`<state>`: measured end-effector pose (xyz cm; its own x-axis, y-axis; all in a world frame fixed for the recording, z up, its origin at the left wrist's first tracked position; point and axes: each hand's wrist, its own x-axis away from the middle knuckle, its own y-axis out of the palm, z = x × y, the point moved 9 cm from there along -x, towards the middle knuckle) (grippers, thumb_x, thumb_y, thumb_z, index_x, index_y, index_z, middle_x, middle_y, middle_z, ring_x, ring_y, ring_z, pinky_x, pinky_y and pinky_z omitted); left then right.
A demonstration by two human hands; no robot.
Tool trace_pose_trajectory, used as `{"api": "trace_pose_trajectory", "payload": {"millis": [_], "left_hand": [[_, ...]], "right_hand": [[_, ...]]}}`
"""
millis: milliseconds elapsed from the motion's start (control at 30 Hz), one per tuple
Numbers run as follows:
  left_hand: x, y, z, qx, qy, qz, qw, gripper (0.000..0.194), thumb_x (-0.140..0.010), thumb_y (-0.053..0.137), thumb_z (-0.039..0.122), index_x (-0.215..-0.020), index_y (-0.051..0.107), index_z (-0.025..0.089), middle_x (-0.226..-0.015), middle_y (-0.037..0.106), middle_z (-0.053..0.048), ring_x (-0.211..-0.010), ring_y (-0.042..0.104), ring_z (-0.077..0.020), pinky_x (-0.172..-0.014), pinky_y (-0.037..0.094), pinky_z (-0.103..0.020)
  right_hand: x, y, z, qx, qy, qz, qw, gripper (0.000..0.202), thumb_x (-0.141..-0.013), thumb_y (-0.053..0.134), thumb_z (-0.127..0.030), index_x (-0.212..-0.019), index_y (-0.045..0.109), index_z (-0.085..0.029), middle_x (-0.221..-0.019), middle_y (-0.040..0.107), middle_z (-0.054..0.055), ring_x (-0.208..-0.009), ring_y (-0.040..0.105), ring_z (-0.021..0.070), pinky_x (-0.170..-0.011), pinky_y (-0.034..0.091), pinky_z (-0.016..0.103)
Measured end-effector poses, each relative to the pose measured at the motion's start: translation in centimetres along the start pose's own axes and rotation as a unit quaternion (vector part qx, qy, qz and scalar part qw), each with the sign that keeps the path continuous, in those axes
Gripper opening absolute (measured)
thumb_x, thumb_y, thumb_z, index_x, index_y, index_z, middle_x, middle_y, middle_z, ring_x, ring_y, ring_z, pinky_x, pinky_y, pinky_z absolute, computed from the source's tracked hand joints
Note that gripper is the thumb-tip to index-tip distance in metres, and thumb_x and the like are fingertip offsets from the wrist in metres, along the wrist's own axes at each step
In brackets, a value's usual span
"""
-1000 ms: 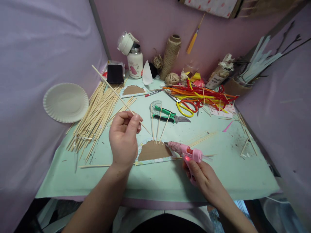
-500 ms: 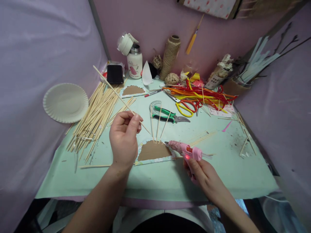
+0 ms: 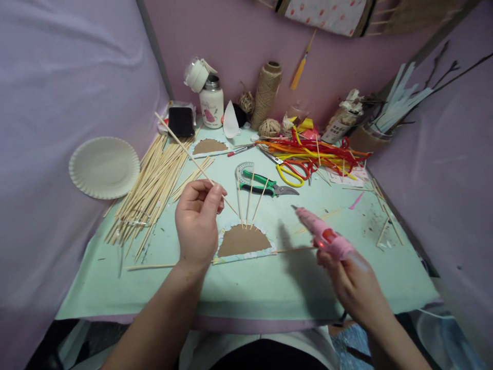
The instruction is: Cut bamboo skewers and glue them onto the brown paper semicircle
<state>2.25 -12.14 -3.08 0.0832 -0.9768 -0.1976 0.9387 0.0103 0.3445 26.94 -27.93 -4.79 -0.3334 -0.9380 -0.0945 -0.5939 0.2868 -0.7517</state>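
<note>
Between thumb and fingers, my left hand (image 3: 200,221) pinches a thin wooden stick (image 3: 179,144), slanting from upper left down toward the half-round cardboard piece (image 3: 244,241). That piece has a pale patterned fabric edge and lies flat in front of me. Three sticks (image 3: 248,205) fan out from its curved rim. My right hand (image 3: 346,282) is wrapped round a pink hot glue gun (image 3: 323,234), held above the table to the right of the cardboard. A red light glows on the gun, and its nozzle points up and left.
Green-handled pruning shears (image 3: 265,186) lie beyond the cardboard, by a clear protractor (image 3: 243,169). A heap of sticks (image 3: 154,180) and a paper plate (image 3: 105,167) are at left. Scissors (image 3: 290,172), colourful pipe cleaners (image 3: 319,151), a bottle (image 3: 211,103) and twine (image 3: 266,95) stand or lie further back.
My right hand has moved the glue gun right, away from the cardboard's curved rim. My left hand holds the stick in nearly the same place. The view has shifted slightly.
</note>
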Motion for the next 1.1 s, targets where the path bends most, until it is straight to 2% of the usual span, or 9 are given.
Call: {"api": "trace_pose_trajectory", "payload": {"millis": [133,300,533,600,667,767,867,967,1100], "left_hand": [[0.1,0.4,-0.3,-0.004,-0.015,-0.021,1.000,0.011,-0.081,0.067,0.024,-0.079,0.057,0.019,-0.076,0.059,0.001,-0.060,0.049,-0.0076,-0.056,0.042,-0.021],[0.6,1.5,-1.2,-0.030,-0.048,-0.074,0.996,0.010,-0.082,0.067,0.024,-0.080,0.058,0.019,-0.076,0.060,0.000,-0.063,0.049,-0.0087,-0.058,0.042,-0.021],[1.4,3.2,-2.5,-0.144,-0.103,-0.178,0.968,0.016,-0.081,0.067,0.032,-0.076,0.061,0.018,-0.071,0.060,0.001,-0.065,0.053,-0.0103,-0.060,0.043,-0.022],[1.8,3.7,-3.0,-0.165,-0.119,-0.203,0.958,0.017,-0.080,0.067,0.033,-0.076,0.062,0.018,-0.072,0.061,0.000,-0.065,0.054,-0.0109,-0.061,0.043,-0.023],[2.3,4.3,-3.5,-0.180,-0.134,-0.235,0.946,0.015,-0.080,0.067,0.032,-0.076,0.062,0.018,-0.072,0.062,0.000,-0.064,0.054,-0.0112,-0.060,0.044,-0.023],[3.5,5.3,-4.2,-0.206,-0.150,-0.288,0.923,0.012,-0.079,0.066,0.029,-0.075,0.064,0.018,-0.071,0.064,-0.001,-0.064,0.057,-0.0123,-0.061,0.045,-0.024],[4.5,6.1,-4.5,-0.229,-0.148,-0.332,0.903,0.009,-0.078,0.066,0.027,-0.074,0.065,0.019,-0.069,0.065,0.000,-0.063,0.058,-0.0132,-0.057,0.045,-0.024],[5.2,6.5,-4.7,-0.241,-0.145,-0.362,0.889,0.008,-0.079,0.063,0.025,-0.074,0.065,0.019,-0.068,0.066,0.001,-0.060,0.058,-0.0127,-0.056,0.044,-0.023],[5.1,6.6,-4.3,-0.286,-0.088,-0.366,0.881,0.010,-0.080,0.059,0.019,-0.071,0.063,0.019,-0.067,0.065,0.002,-0.060,0.056,-0.0121,-0.057,0.043,-0.024]], "right_hand": [[-0.4,-4.4,4.9,0.168,0.029,0.078,0.982,0.034,-0.091,0.042,-0.051,-0.092,0.058,-0.020,-0.086,0.060,0.011,-0.080,0.058,0.0279,-0.068,0.047,0.039],[-0.4,-8.3,11.4,0.352,0.105,0.111,0.923,0.040,-0.090,0.038,-0.052,-0.094,0.059,-0.019,-0.081,0.054,0.013,-0.077,0.058,0.0333,-0.059,0.045,0.042],[-0.7,-8.6,14.1,0.418,0.066,0.135,0.896,0.035,-0.089,0.049,-0.048,-0.081,0.064,-0.018,-0.067,0.054,0.014,-0.063,0.058,0.0365,-0.051,0.042,0.046],[-1.0,-8.8,12.2,0.418,0.065,0.149,0.894,0.036,-0.088,0.052,-0.046,-0.094,0.066,-0.013,-0.087,0.060,0.025,-0.077,0.061,0.0436,-0.058,0.046,0.053],[-1.2,-8.8,7.9,0.359,0.009,0.179,0.916,0.038,-0.090,0.052,-0.042,-0.109,0.063,-0.011,-0.103,0.062,0.028,-0.097,0.060,0.0463,-0.073,0.048,0.058],[-1.0,-7.2,-0.2,0.217,-0.143,0.184,0.948,0.032,-0.092,0.054,-0.030,-0.122,0.056,-0.022,-0.108,0.064,0.016,-0.087,0.066,0.0289,-0.079,0.053,0.045],[-0.4,-2.6,-7.3,0.172,-0.331,0.071,0.925,0.042,-0.092,0.053,-0.017,-0.132,0.051,-0.028,-0.114,0.067,0.011,-0.099,0.066,0.0242,-0.084,0.053,0.037],[-0.8,1.5,-9.8,0.164,-0.391,-0.042,0.905,0.046,-0.095,0.042,-0.013,-0.140,0.044,-0.022,-0.132,0.060,0.015,-0.116,0.060,0.0259,-0.090,0.052,0.037],[-2.9,4.1,-9.6,0.181,-0.373,-0.123,0.902,0.039,-0.097,0.039,-0.016,-0.133,0.051,-0.012,-0.121,0.064,0.018,-0.105,0.062,0.0273,-0.084,0.053,0.040]]}}
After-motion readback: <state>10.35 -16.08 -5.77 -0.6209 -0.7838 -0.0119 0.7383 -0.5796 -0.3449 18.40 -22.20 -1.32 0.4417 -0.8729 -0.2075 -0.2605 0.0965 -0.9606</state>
